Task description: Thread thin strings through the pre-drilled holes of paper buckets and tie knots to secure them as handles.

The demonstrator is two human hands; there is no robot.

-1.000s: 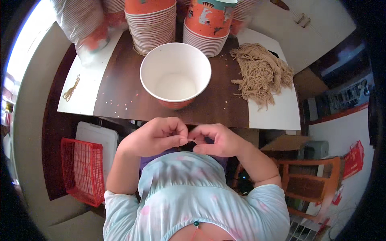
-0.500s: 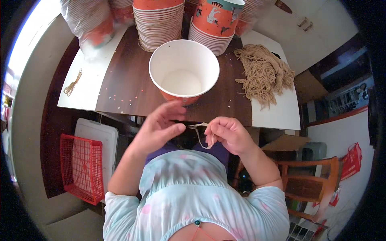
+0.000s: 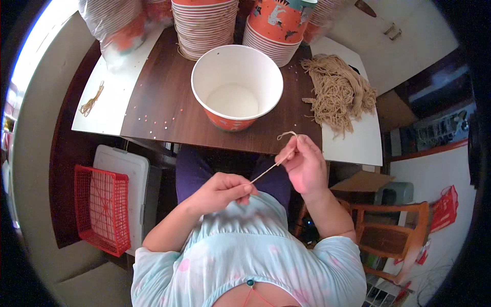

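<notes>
String (image 3: 266, 171): tan strand pulled taut, axis running from lower-left pinch to upper-right pinch.
Left hand (image 3: 222, 190): pinched shut on lower end.
Right hand (image 3: 305, 165): pinched on looped upper end, nearer paper bucket (image 3: 237, 86).

head: worn on head | faces steeply down | close above table (image 3: 169, 110)

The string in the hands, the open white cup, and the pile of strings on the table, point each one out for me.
string (image 3: 267, 171), head view, middle of the taut stretch between the hands.
open white cup (image 3: 240, 61), head view, inner back wall.
pile of strings (image 3: 337, 92), head view, centre of the heap.
</notes>
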